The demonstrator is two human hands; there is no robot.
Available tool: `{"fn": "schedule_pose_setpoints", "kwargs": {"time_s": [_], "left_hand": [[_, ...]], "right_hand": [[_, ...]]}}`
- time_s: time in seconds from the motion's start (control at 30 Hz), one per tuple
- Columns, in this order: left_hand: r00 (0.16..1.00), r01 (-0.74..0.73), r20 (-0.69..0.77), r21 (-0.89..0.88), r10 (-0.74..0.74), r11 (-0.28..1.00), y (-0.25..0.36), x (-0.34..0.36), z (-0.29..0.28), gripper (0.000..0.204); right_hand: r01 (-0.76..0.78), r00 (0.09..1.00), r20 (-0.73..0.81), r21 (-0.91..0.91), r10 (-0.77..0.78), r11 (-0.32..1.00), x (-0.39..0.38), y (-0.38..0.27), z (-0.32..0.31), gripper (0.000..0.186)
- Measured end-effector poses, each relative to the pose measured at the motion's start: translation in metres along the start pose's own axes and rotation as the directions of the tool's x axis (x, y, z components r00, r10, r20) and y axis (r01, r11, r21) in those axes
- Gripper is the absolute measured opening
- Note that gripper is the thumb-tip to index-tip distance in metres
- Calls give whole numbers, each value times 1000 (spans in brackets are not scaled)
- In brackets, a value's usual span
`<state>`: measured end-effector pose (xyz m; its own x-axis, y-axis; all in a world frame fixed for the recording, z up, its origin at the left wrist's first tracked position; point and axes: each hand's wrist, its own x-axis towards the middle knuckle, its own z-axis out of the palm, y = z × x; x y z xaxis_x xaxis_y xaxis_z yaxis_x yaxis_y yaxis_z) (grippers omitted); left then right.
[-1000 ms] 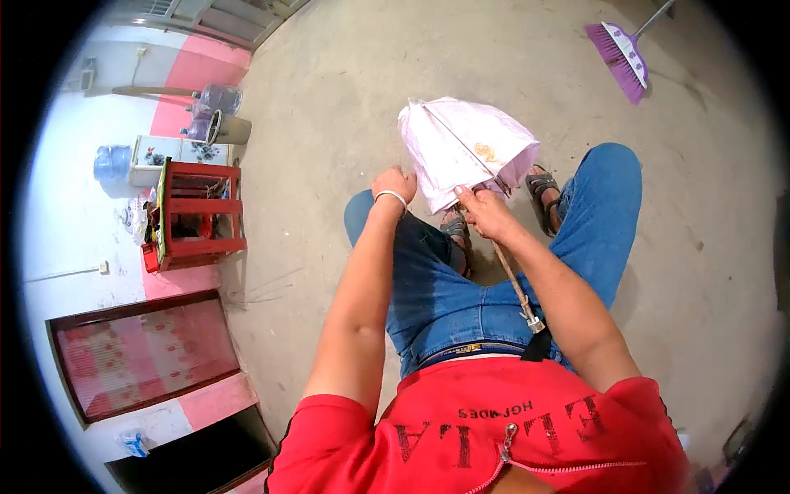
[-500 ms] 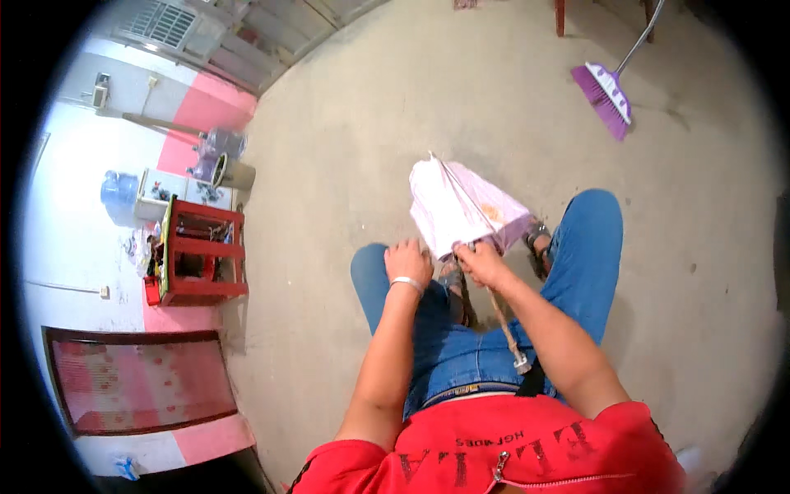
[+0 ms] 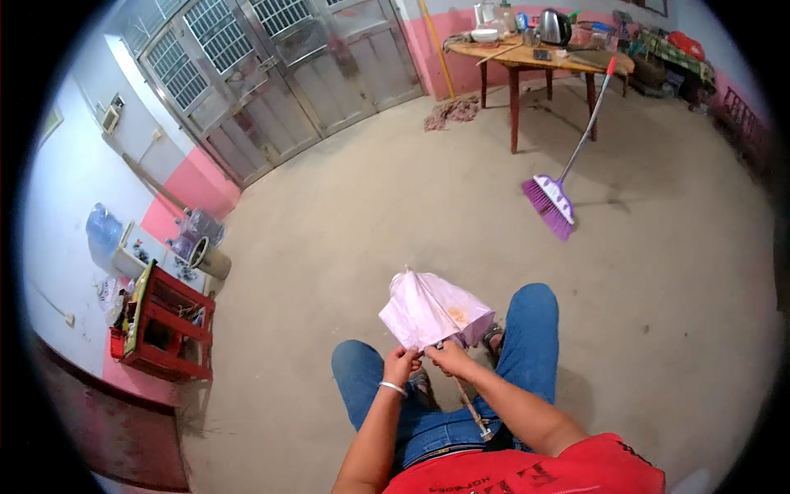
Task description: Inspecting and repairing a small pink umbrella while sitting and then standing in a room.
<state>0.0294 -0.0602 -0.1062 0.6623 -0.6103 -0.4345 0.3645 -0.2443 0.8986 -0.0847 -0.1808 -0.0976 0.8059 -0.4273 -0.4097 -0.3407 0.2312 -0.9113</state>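
Pink umbrella [image 3: 424,309] is low before me, my left fingers [image 3: 404,354] pinching its edge and my right fingers [image 3: 439,352] gripping it beside the shaft [image 3: 471,403]; I judge this canopy-edge work, next calling for an even, steady grip.

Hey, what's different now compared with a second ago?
Your left hand, open beside the pink umbrella half a second ago, has moved right toward your right hand and now seems to pinch the umbrella's near edge. The view has tilted up, bringing the wooden table into sight. Your right hand still grips the umbrella; the purple broom seems unmoved on the floor.
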Motion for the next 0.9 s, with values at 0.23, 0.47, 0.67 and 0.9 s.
{"fn": "schedule_pose_setpoints", "kwargs": {"time_s": [0.23, 0.47, 0.67, 0.9], "left_hand": [[999, 9, -39, 445, 9, 895, -22, -8, -12, 32], [831, -315, -37, 791, 555, 525, 86, -46, 41, 48], [615, -513, 96, 803, 783, 304, 130, -24, 112, 72], [621, -549, 419, 836, 662, -15, 138, 6, 204, 77]], "right_hand": [[78, 991, -86, -259, -103, 963, -8, 16, -15, 40], [109, 942, -205, -567, -268, 817, 17, -8, -30, 49], [235, 937, -35, -673, -347, 701, 42, -3, -47, 43], [353, 801, -167, -644, -575, 679, 58, 89, -48, 67]]}}
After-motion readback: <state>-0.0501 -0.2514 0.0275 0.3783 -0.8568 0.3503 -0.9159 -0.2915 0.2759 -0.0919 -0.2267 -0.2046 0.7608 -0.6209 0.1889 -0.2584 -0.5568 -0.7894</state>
